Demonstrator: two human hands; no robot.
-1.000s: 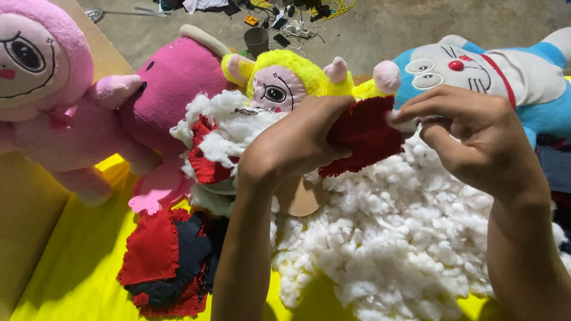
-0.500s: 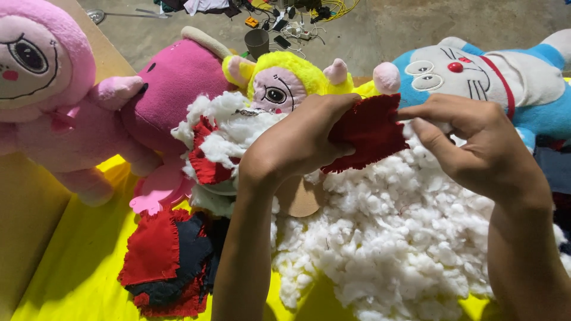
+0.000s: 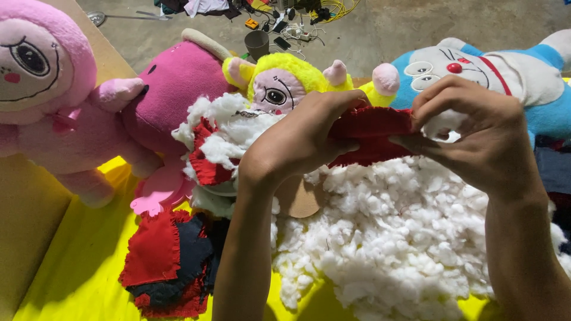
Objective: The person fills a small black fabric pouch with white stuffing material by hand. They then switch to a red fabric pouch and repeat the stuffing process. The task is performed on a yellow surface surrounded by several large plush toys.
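- The left hand, at the centre of the frame, is closed around one end of a red fabric piece.
- The right hand, right of centre, pinches the other end of the red fabric piece between thumb and fingers, with a tuft of white stuffing showing at its fingertips.
- The red fabric piece sits stretched between both hands, above a big pile of white stuffing that fills the lower right of the frame.
- A heap of red and dark fabric scraps lies at lower left on the yellow cloth.
- A pink plush doll is at upper left, with a magenta plush toy just beside it.
- A yellow plush toy lies at top centre, and a blue and white plush toy at upper right.
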